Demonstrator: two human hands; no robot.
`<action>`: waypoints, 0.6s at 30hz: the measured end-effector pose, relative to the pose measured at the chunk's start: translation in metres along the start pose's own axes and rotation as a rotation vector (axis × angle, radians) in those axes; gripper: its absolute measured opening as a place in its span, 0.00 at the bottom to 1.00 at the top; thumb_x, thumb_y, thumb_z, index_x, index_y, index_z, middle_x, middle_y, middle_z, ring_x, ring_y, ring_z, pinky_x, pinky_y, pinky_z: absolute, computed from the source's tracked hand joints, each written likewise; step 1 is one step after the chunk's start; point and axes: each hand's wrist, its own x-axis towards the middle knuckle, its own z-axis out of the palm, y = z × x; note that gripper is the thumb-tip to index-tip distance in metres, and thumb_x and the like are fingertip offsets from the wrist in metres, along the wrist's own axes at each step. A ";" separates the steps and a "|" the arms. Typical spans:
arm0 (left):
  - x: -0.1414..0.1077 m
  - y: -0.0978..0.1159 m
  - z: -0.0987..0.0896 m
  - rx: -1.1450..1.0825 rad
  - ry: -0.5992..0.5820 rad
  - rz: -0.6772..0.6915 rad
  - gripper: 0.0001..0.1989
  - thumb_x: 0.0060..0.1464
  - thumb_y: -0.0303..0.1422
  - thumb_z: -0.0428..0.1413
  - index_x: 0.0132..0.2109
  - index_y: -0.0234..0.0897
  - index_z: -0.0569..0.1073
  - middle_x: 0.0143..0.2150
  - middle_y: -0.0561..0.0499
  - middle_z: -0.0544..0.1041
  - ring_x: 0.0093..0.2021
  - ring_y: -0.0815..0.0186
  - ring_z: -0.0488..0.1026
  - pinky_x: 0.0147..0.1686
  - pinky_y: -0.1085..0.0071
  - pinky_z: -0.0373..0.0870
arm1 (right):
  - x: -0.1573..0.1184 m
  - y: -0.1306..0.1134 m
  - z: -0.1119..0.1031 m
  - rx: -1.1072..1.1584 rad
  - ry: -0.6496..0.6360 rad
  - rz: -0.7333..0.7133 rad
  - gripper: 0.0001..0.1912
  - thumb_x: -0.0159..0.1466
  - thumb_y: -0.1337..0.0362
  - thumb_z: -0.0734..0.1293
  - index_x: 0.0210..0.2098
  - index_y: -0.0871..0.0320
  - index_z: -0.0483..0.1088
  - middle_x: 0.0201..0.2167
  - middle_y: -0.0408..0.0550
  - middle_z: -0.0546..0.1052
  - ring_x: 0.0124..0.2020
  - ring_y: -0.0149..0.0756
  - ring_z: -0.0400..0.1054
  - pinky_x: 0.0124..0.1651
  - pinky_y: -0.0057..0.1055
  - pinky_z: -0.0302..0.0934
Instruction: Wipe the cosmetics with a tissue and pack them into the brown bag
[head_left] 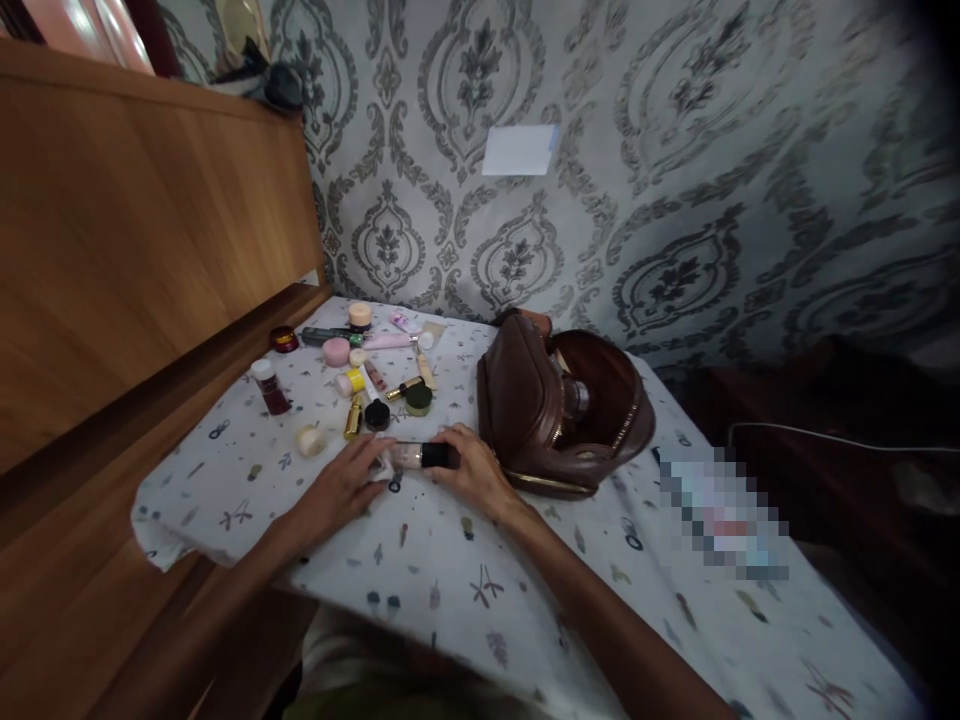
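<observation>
A small clear bottle [409, 456] with a black cap lies on its side between my hands on the patterned white cloth. My right hand [472, 468] is closed around the black cap end. At the other end, my left hand [351, 482] has its fingers closed on a small whitish piece beside the bottle's base. Just beyond are a black round jar [376, 415], a gold tube [353, 416] and a dark green round container [418, 399]. The open brown leather bag [525, 400] stands right of my right hand, with a clear container [576, 398] inside it.
Several cosmetics lie farther back, among them a pink jar [336, 351] and a red bottle with a white cap [271, 388]. A cream-coloured round item [309, 440] sits left. Wooden furniture [150, 220] borders the left; a pixelated flat object [724, 515] lies right.
</observation>
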 end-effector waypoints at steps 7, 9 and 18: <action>0.019 0.015 0.001 -0.122 -0.068 -0.047 0.16 0.59 0.35 0.56 0.54 0.39 0.70 0.49 0.46 0.74 0.50 0.57 0.72 0.49 0.61 0.70 | -0.015 -0.016 0.011 0.691 0.205 0.065 0.19 0.49 0.59 0.75 0.39 0.55 0.71 0.38 0.46 0.76 0.42 0.41 0.70 0.46 0.36 0.64; 0.021 0.031 0.005 -0.249 -0.033 -0.101 0.14 0.59 0.37 0.56 0.51 0.38 0.70 0.47 0.47 0.76 0.47 0.59 0.73 0.48 0.63 0.70 | -0.018 -0.022 0.019 0.949 0.282 0.129 0.23 0.49 0.57 0.75 0.43 0.54 0.70 0.41 0.48 0.78 0.45 0.42 0.71 0.49 0.37 0.65; 0.016 0.060 0.004 -0.328 0.154 -0.212 0.12 0.63 0.39 0.51 0.48 0.38 0.69 0.43 0.50 0.77 0.43 0.62 0.74 0.47 0.65 0.69 | -0.035 -0.026 0.036 1.406 0.232 0.389 0.23 0.50 0.46 0.75 0.36 0.55 0.71 0.30 0.45 0.79 0.33 0.39 0.75 0.33 0.33 0.69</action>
